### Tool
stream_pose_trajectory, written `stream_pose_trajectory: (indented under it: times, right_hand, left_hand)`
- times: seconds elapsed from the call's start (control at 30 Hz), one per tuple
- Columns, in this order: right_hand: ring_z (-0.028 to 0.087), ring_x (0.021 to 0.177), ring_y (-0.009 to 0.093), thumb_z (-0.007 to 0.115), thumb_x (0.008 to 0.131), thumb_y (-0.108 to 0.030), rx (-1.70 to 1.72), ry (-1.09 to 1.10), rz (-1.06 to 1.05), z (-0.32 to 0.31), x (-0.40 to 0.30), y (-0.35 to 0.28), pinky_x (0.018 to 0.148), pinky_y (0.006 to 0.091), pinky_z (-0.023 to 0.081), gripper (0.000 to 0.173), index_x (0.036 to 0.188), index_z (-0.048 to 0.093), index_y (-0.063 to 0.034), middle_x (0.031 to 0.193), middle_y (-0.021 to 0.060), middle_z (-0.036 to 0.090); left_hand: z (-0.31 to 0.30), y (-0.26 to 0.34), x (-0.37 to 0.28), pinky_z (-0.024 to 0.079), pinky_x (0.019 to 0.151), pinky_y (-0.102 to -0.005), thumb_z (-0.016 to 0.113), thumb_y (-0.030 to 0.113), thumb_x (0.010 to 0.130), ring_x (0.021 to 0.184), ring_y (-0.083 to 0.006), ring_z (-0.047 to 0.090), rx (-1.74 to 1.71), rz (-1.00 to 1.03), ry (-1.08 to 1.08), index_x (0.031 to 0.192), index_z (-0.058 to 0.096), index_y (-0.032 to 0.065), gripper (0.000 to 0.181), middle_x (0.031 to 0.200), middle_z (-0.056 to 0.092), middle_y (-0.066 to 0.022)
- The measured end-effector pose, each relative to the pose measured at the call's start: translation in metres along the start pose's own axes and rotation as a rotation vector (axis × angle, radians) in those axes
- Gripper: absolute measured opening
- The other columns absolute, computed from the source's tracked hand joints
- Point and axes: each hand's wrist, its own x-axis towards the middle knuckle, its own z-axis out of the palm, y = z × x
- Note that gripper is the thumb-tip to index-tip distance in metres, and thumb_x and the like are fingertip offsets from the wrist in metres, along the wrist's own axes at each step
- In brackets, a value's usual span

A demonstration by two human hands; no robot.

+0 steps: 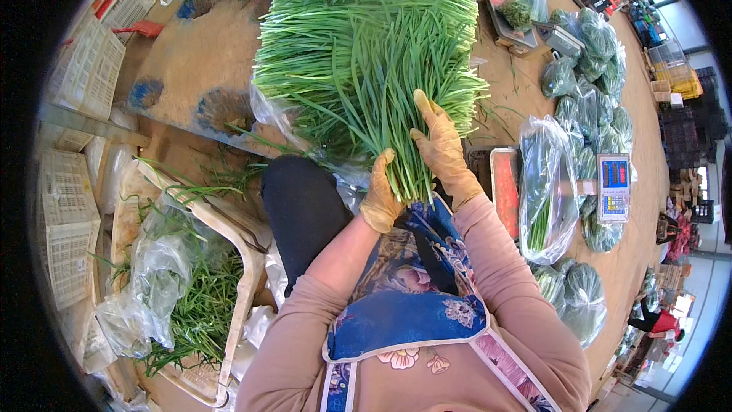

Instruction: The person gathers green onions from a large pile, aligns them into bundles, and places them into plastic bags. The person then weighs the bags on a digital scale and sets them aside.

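A bunch of garlic chives lies across the near side of a large stack of chives on clear plastic. My left hand, in a yellowish rubber glove, grips the bunch near its pale cut ends. From the right, my right hand, gloved alike, rests against the bunch with its fingers partly spread, the index finger pointing up along the leaves. A long clear bag with chives inside lies to the right, beside a scale with a red tray and a lit display.
Several filled bags line the right side. Another scale bears a bag at the upper right. At lower left, a white crate holds loose chives and plastic. White crates stand at the far left. A person in red is far off at right.
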Motion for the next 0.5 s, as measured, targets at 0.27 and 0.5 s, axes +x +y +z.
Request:
stream_pose_trajectory:
  times: [0.27,0.5]
  right_hand:
    - [0.055,0.101,0.038,0.062,0.078,-0.006,-0.109,0.001,-0.025,0.015,0.001,0.030,0.088,0.0409,0.045,0.036,0.113,0.062,-0.0096,0.107,0.0185,0.060]
    - [0.060,0.095,0.034,0.069,0.075,-0.021,-0.318,0.107,-0.059,0.026,0.017,0.007,0.084,0.0400,0.047,0.020,0.089,0.071,-0.0067,0.098,0.0163,0.064]
  left_hand:
    - [-0.002,-0.001,0.001,0.049,0.090,-0.0468,0.039,0.039,0.093,0.103,-0.0282,0.059,-0.047,-0.048,0.036,0.125,0.048,0.0078,0.045,0.116,0.059,-0.0115]
    - [-0.008,-0.001,0.004,0.045,0.096,-0.0466,0.041,0.037,0.092,0.111,-0.0271,0.055,-0.074,-0.032,0.138,0.129,0.046,0.0100,0.046,0.122,0.056,-0.0097]
